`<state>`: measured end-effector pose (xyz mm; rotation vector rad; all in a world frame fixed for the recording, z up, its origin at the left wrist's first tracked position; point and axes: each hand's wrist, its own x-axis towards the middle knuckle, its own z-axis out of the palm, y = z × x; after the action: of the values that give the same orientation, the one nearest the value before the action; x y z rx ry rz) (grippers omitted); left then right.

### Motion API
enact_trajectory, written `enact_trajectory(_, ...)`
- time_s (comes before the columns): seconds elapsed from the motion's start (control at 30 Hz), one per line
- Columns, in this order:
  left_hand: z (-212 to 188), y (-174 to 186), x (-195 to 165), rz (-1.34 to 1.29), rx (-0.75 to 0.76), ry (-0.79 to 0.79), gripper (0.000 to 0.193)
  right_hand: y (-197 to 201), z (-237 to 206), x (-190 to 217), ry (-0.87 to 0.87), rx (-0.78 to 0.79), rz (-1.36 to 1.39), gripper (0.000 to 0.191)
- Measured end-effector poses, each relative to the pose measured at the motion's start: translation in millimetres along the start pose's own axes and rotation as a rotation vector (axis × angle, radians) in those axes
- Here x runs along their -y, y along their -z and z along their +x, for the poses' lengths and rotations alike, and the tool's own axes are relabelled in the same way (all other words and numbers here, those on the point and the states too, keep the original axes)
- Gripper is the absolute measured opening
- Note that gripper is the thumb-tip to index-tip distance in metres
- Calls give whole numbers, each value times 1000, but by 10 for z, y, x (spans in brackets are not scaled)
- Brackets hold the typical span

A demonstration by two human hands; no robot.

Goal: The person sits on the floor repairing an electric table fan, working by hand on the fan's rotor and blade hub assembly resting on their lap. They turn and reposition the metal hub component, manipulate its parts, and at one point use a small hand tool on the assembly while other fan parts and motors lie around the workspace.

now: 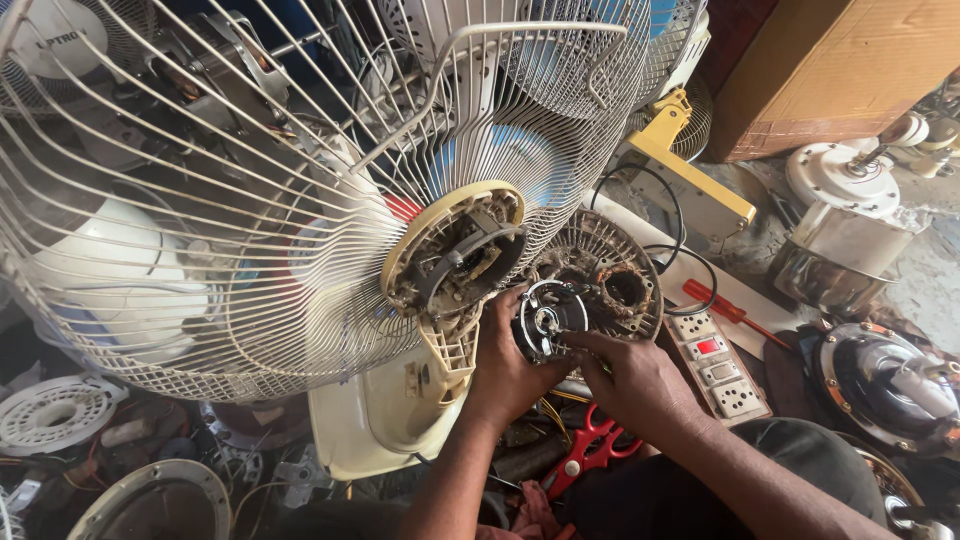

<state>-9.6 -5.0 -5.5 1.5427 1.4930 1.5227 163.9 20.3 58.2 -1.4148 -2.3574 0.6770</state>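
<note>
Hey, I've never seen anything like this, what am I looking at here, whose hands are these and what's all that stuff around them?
This is one picture from a camera worn on a person's head, looking down at their own bare hands. The left hand and right hand together hold a small round metal motor part. Beside it stands a cream fan with a wire guard. Around them lie red-handled pliers, a red screwdriver, a white socket strip and other fan parts.
</note>
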Motion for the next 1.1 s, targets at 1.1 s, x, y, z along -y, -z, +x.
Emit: enact_trajectory(1.1, -26, 5, 20, -24, -24, -17, 98, -23, 107, -33, -226, 52, 65, 32)
